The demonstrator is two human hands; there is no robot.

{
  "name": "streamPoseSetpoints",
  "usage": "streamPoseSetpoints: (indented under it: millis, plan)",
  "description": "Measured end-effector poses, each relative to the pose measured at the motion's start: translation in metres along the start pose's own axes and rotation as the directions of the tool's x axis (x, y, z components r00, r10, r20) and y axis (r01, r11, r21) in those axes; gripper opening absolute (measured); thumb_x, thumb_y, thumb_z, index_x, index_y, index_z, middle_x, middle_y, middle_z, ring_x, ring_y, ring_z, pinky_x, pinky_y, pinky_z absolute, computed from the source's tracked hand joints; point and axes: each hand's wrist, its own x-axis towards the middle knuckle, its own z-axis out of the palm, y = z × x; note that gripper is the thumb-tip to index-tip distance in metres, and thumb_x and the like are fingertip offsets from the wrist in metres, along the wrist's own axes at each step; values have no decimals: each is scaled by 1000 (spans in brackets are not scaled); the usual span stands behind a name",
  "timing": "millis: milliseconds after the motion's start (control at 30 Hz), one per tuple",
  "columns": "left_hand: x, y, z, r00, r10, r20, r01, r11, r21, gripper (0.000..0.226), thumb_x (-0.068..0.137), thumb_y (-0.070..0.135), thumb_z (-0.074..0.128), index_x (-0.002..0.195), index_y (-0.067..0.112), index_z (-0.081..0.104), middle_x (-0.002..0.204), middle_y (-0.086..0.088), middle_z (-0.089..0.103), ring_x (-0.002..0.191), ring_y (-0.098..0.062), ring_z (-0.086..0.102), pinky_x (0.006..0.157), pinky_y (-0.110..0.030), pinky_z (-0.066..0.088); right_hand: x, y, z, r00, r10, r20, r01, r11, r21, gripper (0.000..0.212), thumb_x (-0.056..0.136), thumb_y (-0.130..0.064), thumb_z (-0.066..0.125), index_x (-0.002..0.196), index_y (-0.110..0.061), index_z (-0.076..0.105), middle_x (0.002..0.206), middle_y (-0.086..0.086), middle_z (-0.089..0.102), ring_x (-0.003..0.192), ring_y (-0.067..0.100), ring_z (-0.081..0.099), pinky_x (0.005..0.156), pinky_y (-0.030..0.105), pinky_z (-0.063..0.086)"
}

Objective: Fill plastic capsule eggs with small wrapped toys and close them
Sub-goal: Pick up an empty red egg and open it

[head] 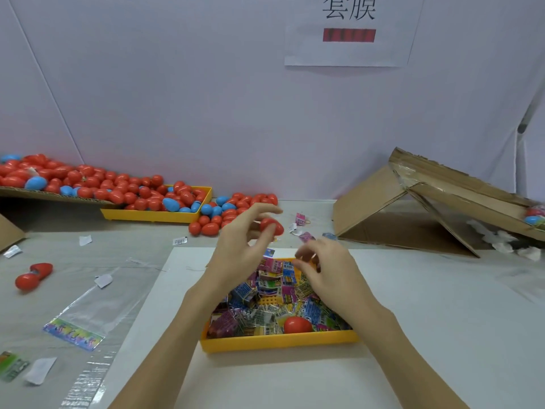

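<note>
My left hand [241,249] is raised above the near yellow tray [280,340] and pinches a red capsule egg [271,226] at its fingertips. My right hand [324,267] hovers over the tray's far right corner, fingers curled together; it is blurred and I cannot tell whether anything is in it. The tray is heaped with small wrapped toys [265,290] in pink, blue and yellow foil. A red egg half [297,324] lies among them near the front rim.
A second yellow tray [153,216] and a cardboard sheet at the back left hold several red and blue eggs [88,184]. An opened red egg [34,276] lies at the left. Clear plastic bags [85,320] cover the left table. A collapsed cardboard box [427,208] stands at the right.
</note>
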Motion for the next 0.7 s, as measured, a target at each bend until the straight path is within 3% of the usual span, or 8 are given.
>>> streamPoseSetpoints:
  millis: [100,200,267,467,600,700]
  plan:
    - [2,-4,-5,973,-230,-23,215,936,-279,21,103,13,61,116,22,75,107,5,78,100,-13,75,92,-25,58,0,-6,10,1000,-2,24,8,968,-249,31,96,-54,64,103,-26,74,101,-8,71,99,14,53,87,31,45]
    - [4,-5,-7,949,-312,31,295,852,-432,23,96,18,72,116,28,76,110,6,78,106,-13,74,90,-18,57,5,-11,14,1000,-1,25,9,949,-316,39,91,-63,65,104,-27,74,102,-7,72,102,18,51,85,32,40]
    - [5,-5,-7,942,-334,45,318,838,-444,28,90,19,79,115,32,76,111,8,78,107,-11,74,88,-19,57,6,-10,15,999,20,44,-5,951,-309,41,88,-63,68,108,-27,71,103,-6,71,104,18,51,86,33,40]
    - [4,-5,-7,914,-404,43,374,797,-474,24,93,21,76,115,31,75,107,2,78,96,-20,78,101,-41,54,2,-7,17,998,46,49,-39,988,-148,27,89,-49,76,106,-31,67,89,-15,71,102,12,53,95,36,46]
    - [4,-7,-8,914,-400,63,387,815,-432,24,93,21,76,116,28,75,105,2,78,94,-21,78,98,-40,57,1,-13,17,994,112,-12,-110,949,-297,46,89,-70,60,103,-27,71,100,-8,69,103,16,53,90,33,44]
    - [4,-7,-6,918,-383,102,388,814,-432,22,95,27,73,118,25,73,103,-3,80,91,-25,78,86,-33,63,0,-20,22,993,117,13,-100,896,-434,49,94,-68,56,109,-24,71,109,-2,69,112,23,51,95,36,40]
